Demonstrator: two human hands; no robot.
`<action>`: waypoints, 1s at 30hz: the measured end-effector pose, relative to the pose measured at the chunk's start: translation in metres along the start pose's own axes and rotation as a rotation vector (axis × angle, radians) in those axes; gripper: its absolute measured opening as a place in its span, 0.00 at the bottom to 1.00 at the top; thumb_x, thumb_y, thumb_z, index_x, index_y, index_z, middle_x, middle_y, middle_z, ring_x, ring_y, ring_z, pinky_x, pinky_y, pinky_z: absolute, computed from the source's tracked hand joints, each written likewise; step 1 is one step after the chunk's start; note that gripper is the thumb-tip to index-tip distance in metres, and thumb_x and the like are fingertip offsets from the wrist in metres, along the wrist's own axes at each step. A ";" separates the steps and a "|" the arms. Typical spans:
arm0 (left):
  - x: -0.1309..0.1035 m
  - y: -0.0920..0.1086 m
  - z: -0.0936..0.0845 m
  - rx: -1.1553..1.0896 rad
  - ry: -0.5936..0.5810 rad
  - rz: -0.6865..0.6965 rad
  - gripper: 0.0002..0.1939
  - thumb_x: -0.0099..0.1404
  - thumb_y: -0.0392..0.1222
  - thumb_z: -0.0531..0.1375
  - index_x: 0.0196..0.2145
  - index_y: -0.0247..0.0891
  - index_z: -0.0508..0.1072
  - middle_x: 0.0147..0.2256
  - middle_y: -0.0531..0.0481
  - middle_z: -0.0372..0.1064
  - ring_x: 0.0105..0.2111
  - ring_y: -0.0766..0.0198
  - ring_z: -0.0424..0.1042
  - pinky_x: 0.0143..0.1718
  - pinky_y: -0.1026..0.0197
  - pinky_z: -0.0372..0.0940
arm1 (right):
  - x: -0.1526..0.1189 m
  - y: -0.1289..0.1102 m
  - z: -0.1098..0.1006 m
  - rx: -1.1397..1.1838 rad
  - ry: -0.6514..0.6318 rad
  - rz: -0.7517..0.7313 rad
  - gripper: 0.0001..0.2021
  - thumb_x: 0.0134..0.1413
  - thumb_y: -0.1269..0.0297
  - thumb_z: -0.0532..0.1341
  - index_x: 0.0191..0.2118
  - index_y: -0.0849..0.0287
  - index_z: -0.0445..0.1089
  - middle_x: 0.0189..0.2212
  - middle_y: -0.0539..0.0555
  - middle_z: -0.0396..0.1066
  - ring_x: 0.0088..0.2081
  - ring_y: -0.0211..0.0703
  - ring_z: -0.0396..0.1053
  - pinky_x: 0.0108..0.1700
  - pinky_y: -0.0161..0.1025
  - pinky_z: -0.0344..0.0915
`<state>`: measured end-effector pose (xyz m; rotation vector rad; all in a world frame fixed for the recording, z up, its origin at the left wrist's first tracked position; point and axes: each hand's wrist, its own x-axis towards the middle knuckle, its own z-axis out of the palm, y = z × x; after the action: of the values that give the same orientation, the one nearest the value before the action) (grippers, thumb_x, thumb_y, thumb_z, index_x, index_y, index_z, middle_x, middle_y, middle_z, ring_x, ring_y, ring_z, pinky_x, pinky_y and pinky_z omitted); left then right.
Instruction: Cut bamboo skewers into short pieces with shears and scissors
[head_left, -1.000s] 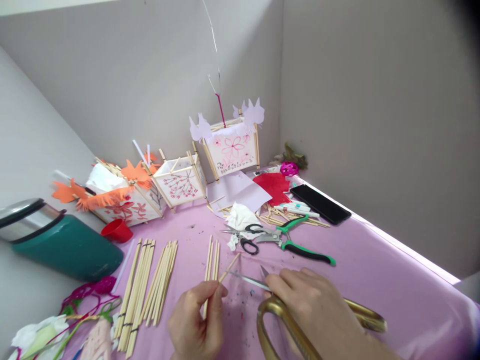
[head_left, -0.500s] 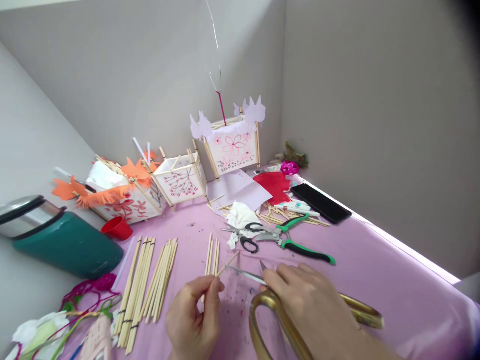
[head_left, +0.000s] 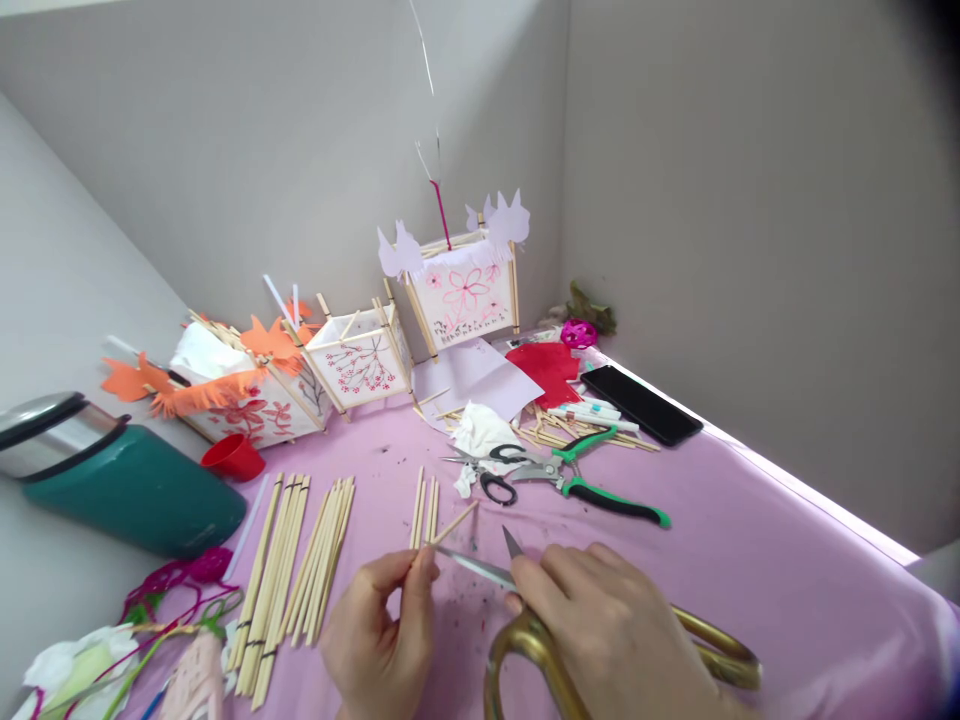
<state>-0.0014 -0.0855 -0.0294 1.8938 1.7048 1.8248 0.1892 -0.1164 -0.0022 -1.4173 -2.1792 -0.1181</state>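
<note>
My left hand pinches a thin wooden stick between thumb and forefinger; its far end slants up to the right. My right hand grips large brass-handled scissors, with the blades apart. The lower blade's tip reaches close to the stick by my left fingertips; whether it touches, I cannot tell. Just beyond my left hand lie a few short sticks side by side. To the left rest a bunch of loose sticks and some sticks bound with black bands.
Garden snips and small black-handled scissors lie ahead, beside crumpled tissue. Paper lanterns stand along the wall. At left are a teal bottle and a red cup; at right, a phone.
The scissors in my right hand have shifted slightly left and down, and their blades have spread wider. My left hand has moved a little left with the stick.
</note>
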 end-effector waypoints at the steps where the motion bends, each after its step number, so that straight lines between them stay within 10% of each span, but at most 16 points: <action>1: 0.000 0.000 0.000 0.006 -0.001 0.003 0.10 0.63 0.48 0.61 0.31 0.40 0.73 0.23 0.50 0.75 0.21 0.64 0.74 0.20 0.65 0.66 | 0.001 0.000 0.000 -0.034 -0.002 0.007 0.11 0.45 0.78 0.58 0.33 0.55 0.66 0.27 0.49 0.70 0.30 0.44 0.67 0.39 0.42 0.57; 30: 0.002 0.006 0.000 0.006 0.008 -0.056 0.09 0.62 0.48 0.63 0.30 0.40 0.72 0.22 0.51 0.74 0.19 0.64 0.72 0.17 0.65 0.63 | 0.019 0.004 -0.007 -0.177 -0.294 -0.009 0.13 0.43 0.79 0.58 0.36 0.57 0.67 0.30 0.52 0.73 0.31 0.46 0.69 0.36 0.43 0.57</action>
<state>0.0017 -0.0872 -0.0243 1.8237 1.7492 1.8126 0.1892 -0.1015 0.0120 -1.6083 -2.4649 -0.1136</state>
